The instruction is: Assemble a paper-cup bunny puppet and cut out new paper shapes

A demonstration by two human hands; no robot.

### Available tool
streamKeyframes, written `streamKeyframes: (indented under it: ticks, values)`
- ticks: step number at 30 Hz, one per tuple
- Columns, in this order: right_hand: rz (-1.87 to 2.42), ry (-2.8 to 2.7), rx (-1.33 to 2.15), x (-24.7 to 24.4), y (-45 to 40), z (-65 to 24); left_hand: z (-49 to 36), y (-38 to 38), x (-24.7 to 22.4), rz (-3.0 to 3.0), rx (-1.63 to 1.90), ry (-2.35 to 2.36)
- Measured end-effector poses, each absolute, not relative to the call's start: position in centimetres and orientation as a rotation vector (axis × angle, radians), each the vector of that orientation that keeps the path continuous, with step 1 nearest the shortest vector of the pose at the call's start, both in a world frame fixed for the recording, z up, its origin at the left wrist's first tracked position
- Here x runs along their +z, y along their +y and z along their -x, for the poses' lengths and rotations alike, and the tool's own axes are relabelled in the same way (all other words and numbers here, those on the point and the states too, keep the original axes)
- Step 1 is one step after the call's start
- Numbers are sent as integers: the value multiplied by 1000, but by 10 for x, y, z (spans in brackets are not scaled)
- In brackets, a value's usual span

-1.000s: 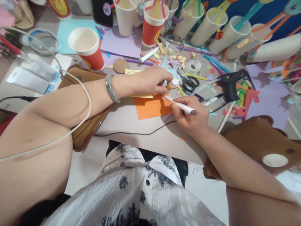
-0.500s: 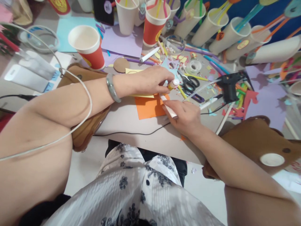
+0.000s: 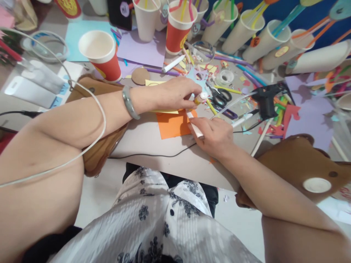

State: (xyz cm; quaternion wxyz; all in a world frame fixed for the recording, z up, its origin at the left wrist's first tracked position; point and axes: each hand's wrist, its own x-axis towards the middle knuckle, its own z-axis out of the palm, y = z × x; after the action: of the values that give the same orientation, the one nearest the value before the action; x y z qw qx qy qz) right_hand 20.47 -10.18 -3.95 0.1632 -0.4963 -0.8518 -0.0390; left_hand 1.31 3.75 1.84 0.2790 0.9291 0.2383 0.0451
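My right hand [image 3: 216, 135] is closed around a white marker [image 3: 195, 126], which slants up and left over an orange sheet of paper [image 3: 171, 126]. Close to the marker's upper end is my left hand [image 3: 182, 92], its fingers bent together and the thumb below them. What it pinches is hidden from me. A small cylinder with a white top and a yellow side [image 3: 202, 97] shows right at its fingertips; whether they touch it I cannot tell. Yellow paper [image 3: 168, 111] lies partly under my left wrist. Black-handled scissors [image 3: 221, 96] rest to the right.
A red paper cup [image 3: 105, 65] stands behind my left forearm. White cups with straws [image 3: 229, 25] line the back. A black glue gun [image 3: 264, 102] lies at right, brown bags [image 3: 296, 171] at both sides. A white cable [image 3: 102, 120] crosses my left arm. Paper scraps litter the table.
Both hands and the marker hold nearly the same pose. The whole view has shifted very slightly.
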Motion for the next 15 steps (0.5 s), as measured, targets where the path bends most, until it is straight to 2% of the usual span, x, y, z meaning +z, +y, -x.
streamKeyframes:
  ticks: [7, 15]
  values:
    - [1274, -2417, -246, -41, -104, -210, -13, 39, 13, -2485, 161, 617]
    - [1380, -2339, -187, -40, -101, -216, -13, 40, 12, -2473, 173, 620]
